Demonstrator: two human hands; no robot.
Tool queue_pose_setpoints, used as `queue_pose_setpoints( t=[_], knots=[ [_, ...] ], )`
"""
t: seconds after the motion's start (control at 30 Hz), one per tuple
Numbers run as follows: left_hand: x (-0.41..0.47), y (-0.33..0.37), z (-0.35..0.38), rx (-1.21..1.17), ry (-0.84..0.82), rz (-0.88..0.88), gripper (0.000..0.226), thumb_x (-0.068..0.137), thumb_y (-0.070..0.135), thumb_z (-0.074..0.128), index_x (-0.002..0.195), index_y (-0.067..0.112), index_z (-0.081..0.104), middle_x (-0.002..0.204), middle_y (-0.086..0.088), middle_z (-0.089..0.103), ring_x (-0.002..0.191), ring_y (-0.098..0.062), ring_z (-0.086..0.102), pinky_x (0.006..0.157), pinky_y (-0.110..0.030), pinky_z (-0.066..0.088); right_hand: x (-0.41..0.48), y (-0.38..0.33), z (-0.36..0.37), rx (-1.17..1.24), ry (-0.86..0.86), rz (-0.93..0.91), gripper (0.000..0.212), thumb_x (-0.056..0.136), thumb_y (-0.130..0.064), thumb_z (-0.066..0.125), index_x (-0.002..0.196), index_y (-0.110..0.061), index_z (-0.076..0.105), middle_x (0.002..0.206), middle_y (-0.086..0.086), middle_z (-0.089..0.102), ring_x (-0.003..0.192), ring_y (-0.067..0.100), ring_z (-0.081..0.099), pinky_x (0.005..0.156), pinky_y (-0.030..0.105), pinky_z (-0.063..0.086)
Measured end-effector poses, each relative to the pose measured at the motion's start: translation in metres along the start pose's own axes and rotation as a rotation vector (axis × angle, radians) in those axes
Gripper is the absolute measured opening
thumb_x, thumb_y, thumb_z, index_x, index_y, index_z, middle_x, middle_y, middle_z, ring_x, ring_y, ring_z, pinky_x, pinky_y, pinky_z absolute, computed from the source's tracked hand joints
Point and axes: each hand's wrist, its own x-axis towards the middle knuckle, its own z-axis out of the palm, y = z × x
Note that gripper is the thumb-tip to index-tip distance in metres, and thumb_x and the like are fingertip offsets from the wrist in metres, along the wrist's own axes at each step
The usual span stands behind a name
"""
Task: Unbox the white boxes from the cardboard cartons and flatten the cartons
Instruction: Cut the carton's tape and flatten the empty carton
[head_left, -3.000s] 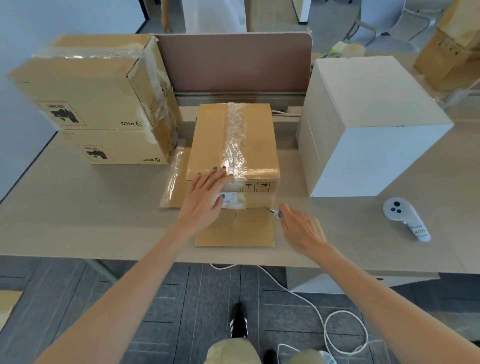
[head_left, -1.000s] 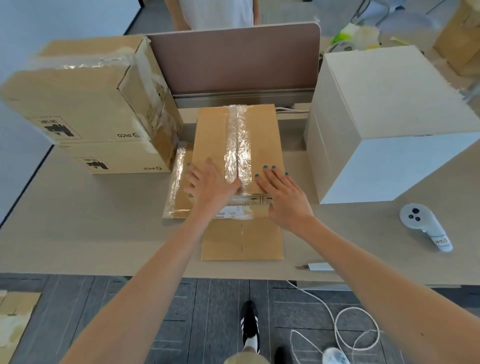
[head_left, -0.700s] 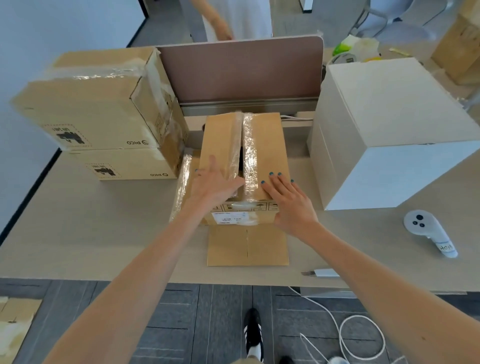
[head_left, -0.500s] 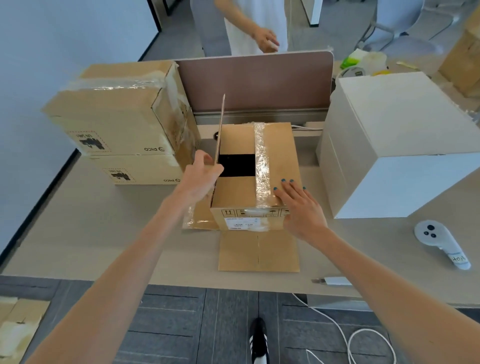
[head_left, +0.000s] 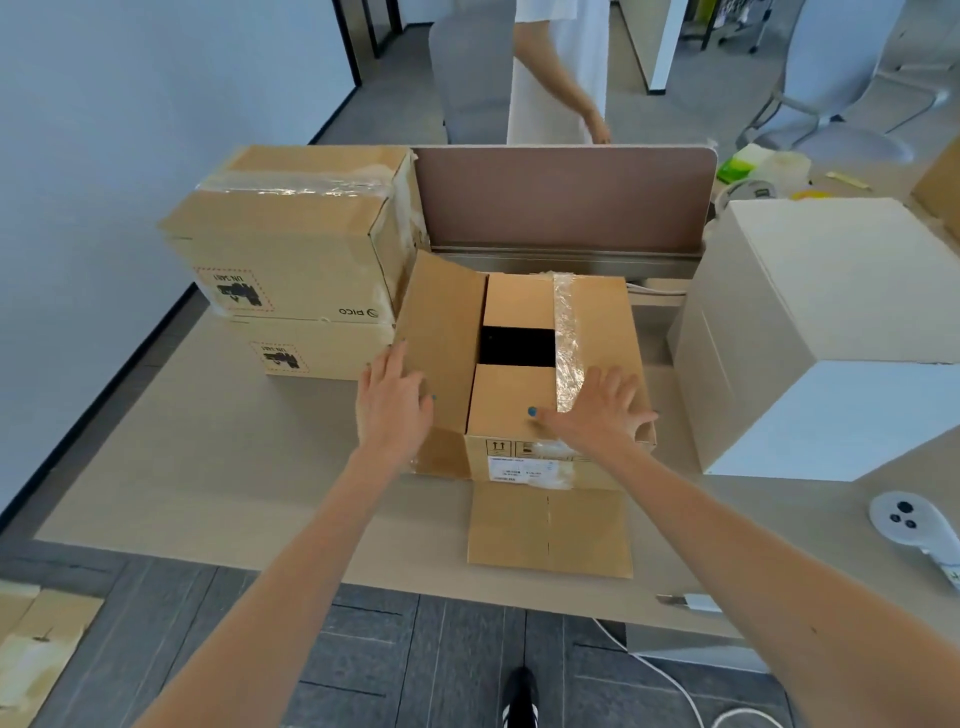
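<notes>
**A:** so the left flap (head_left: 441, 343) on the middle carton (head_left: 550, 364) is now folded right out, it was standing upright a moment ago. Dark gap shows inside, so the top's half open.

**B:** fingers?

**A:** left hand (head_left: 392, 402) spread flat on that flap, gripping nothing. Right hand (head_left: 597, 410) splayed on the taped right flap (head_left: 602, 332), near edge. That one's next, I'd guess.
</notes>
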Motion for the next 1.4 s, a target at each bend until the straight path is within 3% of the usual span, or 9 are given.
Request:
queue_pose_setpoints(
  t=[0.17, 0.3, 0.4, 0.53, 0.67, 0.73, 1.0, 1.23, 1.4],
  knots=[
    [0.004, 0.023, 0.020, -0.130, -0.227, -0.097, 0.070, 0.097, 0.060, 0.043, 0.145, 0.009, 0.037, 0.144, -0.018, 0.043, 0.132, -0.034, 0.040, 0.106, -0.044, 0.036, 0.014, -0.008, 0.002, -0.031, -0.002, 0.074, 0.102, 0.076, -0.056, 0.063, 0.150, -0.016, 0.005, 0.157, 0.012, 0.000, 0.143, 0.040, 0.001, 0.103, 0.072, 0.022],
    [0.009, 0.041, 0.035, -0.255, -0.364, -0.071, 0.075, 0.093, 0.071, 0.033, 0.153, 0.044, -0.005, 0.136, -0.026, 0.041, 0.118, -0.046, 0.049, 0.093, -0.051, 0.045, 0.016, -0.003, -0.004, -0.034, 0.059, 0.047, 0.085, 0.077, -0.055, 0.056, 0.143, -0.015, 0.021, 0.149, 0.011, 0.020, 0.134, 0.039, 0.021, 0.098, 0.065, 0.032],
    [0.011, 0.048, 0.050, -0.206, -0.397, 0.002, 0.081, 0.083, 0.085, 0.013, 0.154, 0.047, 0.001, 0.150, -0.024, 0.027, 0.114, -0.050, 0.053, 0.083, -0.049, 0.051, 0.014, 0.007, -0.016, 0.216, 0.121, -0.003, 0.069, 0.081, -0.058, 0.047, 0.136, -0.018, 0.030, 0.142, 0.007, 0.033, 0.125, 0.036, 0.033, 0.096, 0.057, 0.037],
    [0.010, 0.047, 0.059, -0.269, -0.333, -0.036, 0.078, 0.094, 0.066, 0.036, 0.151, 0.046, -0.013, 0.145, -0.025, 0.033, 0.093, -0.039, 0.064, 0.073, -0.045, 0.056, 0.005, 0.028, -0.044, 0.656, 0.130, -0.047, 0.058, 0.079, -0.055, 0.046, 0.128, -0.026, 0.038, 0.122, 0.001, 0.052, 0.104, 0.025, 0.054, 0.081, 0.040, 0.049],
    [0.008, 0.048, 0.059, -0.215, -0.311, 0.053, 0.067, 0.103, 0.044, 0.043, 0.154, 0.039, 0.000, 0.152, -0.016, 0.023, 0.099, -0.033, 0.061, 0.062, -0.037, 0.055, -0.003, 0.032, -0.068, 0.332, 0.385, -0.218, 0.050, 0.088, -0.024, 0.061, 0.132, -0.018, 0.040, 0.123, 0.002, 0.051, 0.104, 0.021, 0.054, 0.080, 0.037, 0.051],
    [0.007, 0.048, 0.054, -0.298, -0.268, 0.022, 0.062, 0.104, 0.044, 0.038, 0.155, 0.039, 0.004, 0.137, -0.016, 0.043, 0.086, -0.026, 0.061, 0.052, -0.029, 0.045, -0.003, 0.030, -0.081, -0.012, 0.494, -0.364, 0.051, 0.086, -0.008, 0.060, 0.133, -0.015, 0.041, 0.129, 0.005, 0.048, 0.115, 0.022, 0.048, 0.097, 0.037, 0.044],
    [0.017, 0.042, 0.054, -0.490, -0.217, 0.019, 0.056, 0.106, 0.027, 0.033, 0.156, 0.033, 0.009, 0.083, -0.008, 0.067, 0.066, -0.025, 0.062, 0.057, -0.037, 0.049, 0.003, 0.028, -0.080, -0.845, 0.316, -0.192, 0.042, 0.084, -0.026, 0.070, 0.124, -0.018, 0.060, 0.150, 0.018, 0.033, 0.144, 0.036, 0.018, 0.120, 0.046, 0.004],
    [0.020, 0.035, 0.056, -0.603, -0.134, -0.015, 0.047, 0.105, 0.012, 0.036, 0.150, 0.020, 0.025, 0.079, -0.006, 0.059, 0.060, -0.028, 0.057, 0.052, -0.031, 0.035, 0.011, 0.051, -0.047, -0.668, 0.192, -0.107, 0.064, 0.100, -0.041, 0.040, 0.151, -0.010, 0.019, 0.160, 0.018, 0.005, 0.147, 0.036, -0.002, 0.120, 0.048, 0.001],
    [0.023, 0.021, 0.062, -0.660, -0.159, -0.046, 0.044, 0.105, 0.011, 0.034, 0.147, 0.025, 0.028, 0.069, -0.005, 0.052, 0.052, -0.020, 0.045, 0.044, -0.022, 0.030, 0.016, 0.055, -0.022, -0.306, 0.101, -0.109, 0.069, 0.099, -0.053, 0.027, 0.152, -0.011, 0.014, 0.161, 0.015, 0.002, 0.147, 0.038, -0.003, 0.118, 0.053, 0.008]
  ],
)
